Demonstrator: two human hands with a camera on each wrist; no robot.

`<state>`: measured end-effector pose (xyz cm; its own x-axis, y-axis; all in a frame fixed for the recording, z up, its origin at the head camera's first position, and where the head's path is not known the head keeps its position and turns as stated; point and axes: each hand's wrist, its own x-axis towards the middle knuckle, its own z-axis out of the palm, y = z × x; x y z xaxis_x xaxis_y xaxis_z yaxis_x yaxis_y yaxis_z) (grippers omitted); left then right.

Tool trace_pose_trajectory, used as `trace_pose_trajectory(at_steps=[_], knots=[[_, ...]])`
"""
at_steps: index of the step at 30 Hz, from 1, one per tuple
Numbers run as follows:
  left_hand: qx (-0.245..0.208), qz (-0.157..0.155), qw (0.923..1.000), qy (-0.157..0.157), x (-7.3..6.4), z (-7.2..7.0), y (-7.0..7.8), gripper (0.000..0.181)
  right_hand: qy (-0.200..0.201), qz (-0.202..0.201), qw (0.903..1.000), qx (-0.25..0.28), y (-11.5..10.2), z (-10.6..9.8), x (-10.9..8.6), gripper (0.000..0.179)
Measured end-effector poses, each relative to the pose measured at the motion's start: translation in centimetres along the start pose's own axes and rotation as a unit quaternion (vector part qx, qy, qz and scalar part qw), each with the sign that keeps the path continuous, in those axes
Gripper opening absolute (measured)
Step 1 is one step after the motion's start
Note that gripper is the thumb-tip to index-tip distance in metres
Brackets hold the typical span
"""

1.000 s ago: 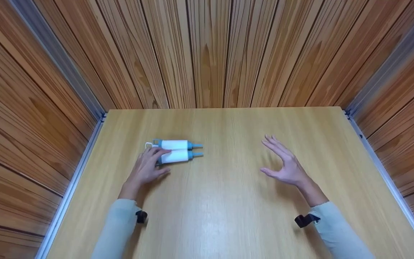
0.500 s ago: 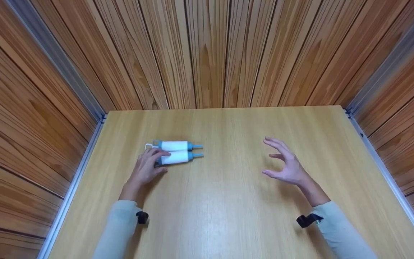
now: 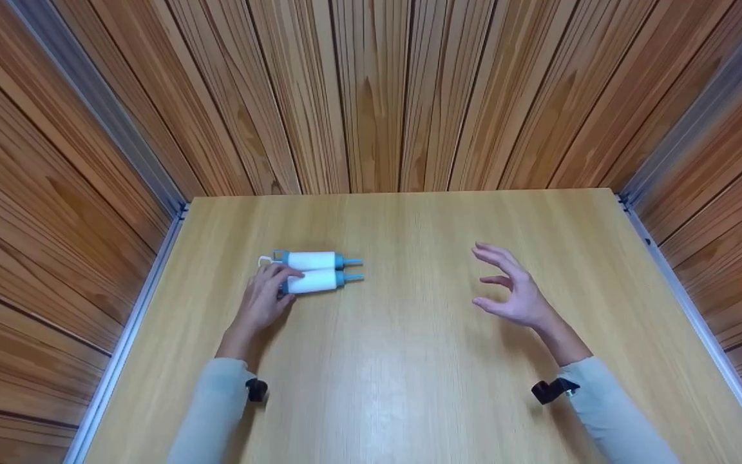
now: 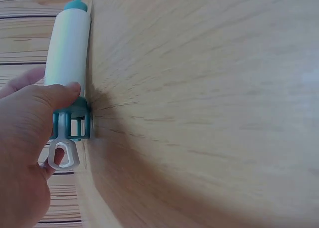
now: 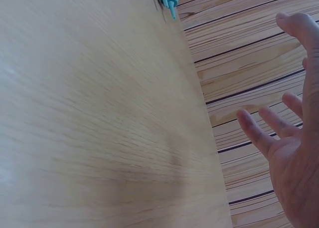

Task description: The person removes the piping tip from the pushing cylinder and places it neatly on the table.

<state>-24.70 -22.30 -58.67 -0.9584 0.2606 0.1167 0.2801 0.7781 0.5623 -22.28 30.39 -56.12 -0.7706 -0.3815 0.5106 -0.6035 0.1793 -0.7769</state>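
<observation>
Two white syringes with teal ends and thin nozzles lie side by side, left of the table's middle, nozzles pointing right. My left hand [image 3: 265, 299] grips the nearer syringe [image 3: 315, 281] around its rear end. In the left wrist view, the thumb presses on the white barrel by the teal collar, and a pale ring handle [image 4: 64, 155] sticks out behind; the other fingers are partly hidden. The farther syringe [image 3: 312, 260] lies right alongside, its rear partly covered by my fingers. My right hand [image 3: 516, 296] hovers over the right side, fingers spread and bent, holding nothing.
The light wood table [image 3: 397, 361] ends at a wood-panelled back wall [image 3: 374, 96]. Metal rails [image 3: 129, 328] run along both sides, with panelled walls beyond. In the right wrist view, the teal nozzles [image 5: 172, 7] show at the top.
My left thumb has drawn in against the nearer syringe. The right hand's fingers have bent a little more and separated. Both syringes lie in the same place.
</observation>
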Motion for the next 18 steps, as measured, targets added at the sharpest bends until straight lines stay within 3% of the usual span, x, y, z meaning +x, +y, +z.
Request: trace_pose_trajectory(at_steps=[18], knots=[[-0.003,0.01,0.9999,-0.001,-0.1,-0.2,0.2,0.04,0.003,0.001,0.9999,-0.015,-0.1,-1.4,0.9,0.087]])
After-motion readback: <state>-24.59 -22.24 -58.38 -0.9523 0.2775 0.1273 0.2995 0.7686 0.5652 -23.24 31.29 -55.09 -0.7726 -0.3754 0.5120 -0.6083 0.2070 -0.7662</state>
